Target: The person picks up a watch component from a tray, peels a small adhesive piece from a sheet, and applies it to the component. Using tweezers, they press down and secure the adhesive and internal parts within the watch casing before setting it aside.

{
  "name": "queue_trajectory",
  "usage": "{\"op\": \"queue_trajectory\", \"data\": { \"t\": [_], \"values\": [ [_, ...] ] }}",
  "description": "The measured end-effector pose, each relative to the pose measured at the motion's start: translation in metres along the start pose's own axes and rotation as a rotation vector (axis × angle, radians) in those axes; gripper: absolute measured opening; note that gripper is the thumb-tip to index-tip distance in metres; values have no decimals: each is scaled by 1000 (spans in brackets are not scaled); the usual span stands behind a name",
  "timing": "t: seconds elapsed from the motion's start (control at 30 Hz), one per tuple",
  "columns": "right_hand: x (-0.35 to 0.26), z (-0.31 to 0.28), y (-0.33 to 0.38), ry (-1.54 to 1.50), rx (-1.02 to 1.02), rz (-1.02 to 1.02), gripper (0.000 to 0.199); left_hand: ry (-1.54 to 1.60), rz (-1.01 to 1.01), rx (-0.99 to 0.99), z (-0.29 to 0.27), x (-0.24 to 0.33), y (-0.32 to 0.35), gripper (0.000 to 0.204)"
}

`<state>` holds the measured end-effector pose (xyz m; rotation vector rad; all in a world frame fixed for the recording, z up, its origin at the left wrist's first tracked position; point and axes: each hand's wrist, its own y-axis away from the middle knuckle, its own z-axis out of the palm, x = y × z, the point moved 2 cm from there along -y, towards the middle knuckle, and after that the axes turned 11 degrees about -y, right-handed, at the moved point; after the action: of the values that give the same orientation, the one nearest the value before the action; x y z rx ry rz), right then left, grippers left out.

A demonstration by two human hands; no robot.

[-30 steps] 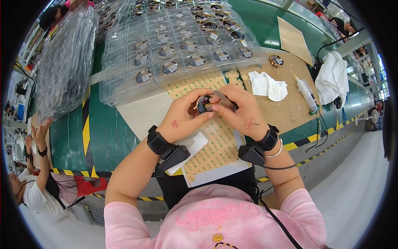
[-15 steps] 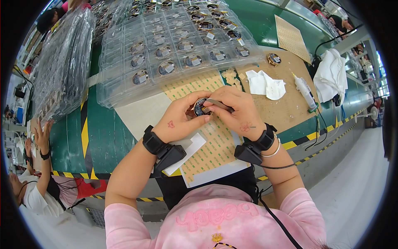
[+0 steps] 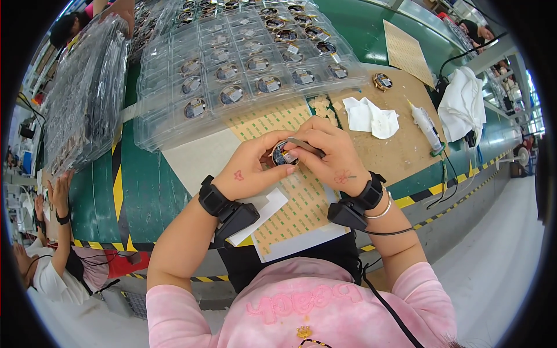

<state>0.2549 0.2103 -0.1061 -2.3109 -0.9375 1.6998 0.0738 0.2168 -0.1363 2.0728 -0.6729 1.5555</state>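
Note:
Between the thumb and fingers of my left hand is a round watch case with its electronics showing. My right hand is closed around grey metal tweezers, and its fingertips press at the case's right side. The fingers hide the tweezers' tips and part of the case. Both hands are over a tan adhesive sheet with rows of green print, lying on white paper. A narrow white strip lies beside my left wrist.
Stacked clear plastic trays holding several round watch parts stand ahead. More trays are piled at left. On brown board at right lie white cloths, another watch case and a dispenser syringe. A co-worker's hand is far left.
The watch case has tilted slightly, showing more of its inside, and my right fingers have shifted a little over it. At left, the co-worker's hand has lowered slightly.

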Motion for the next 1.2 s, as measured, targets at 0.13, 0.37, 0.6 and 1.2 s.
{"op": "queue_trajectory", "data": {
  "t": [0.13,0.37,0.6,1.2],
  "values": [
    [-3,0,0,-31,-17,51,16,13,52,3,1,-2,1,52],
    [3,1,4,-15,-2,41,14,70,14,2,2,0,1,49],
    [6,-3,5,3,-1,58,13,96,38,28,5,-1,-3,45],
    [-1,-2,3,-156,47,435,21,126,99,30,2,1,-1,37]
  ]
}}
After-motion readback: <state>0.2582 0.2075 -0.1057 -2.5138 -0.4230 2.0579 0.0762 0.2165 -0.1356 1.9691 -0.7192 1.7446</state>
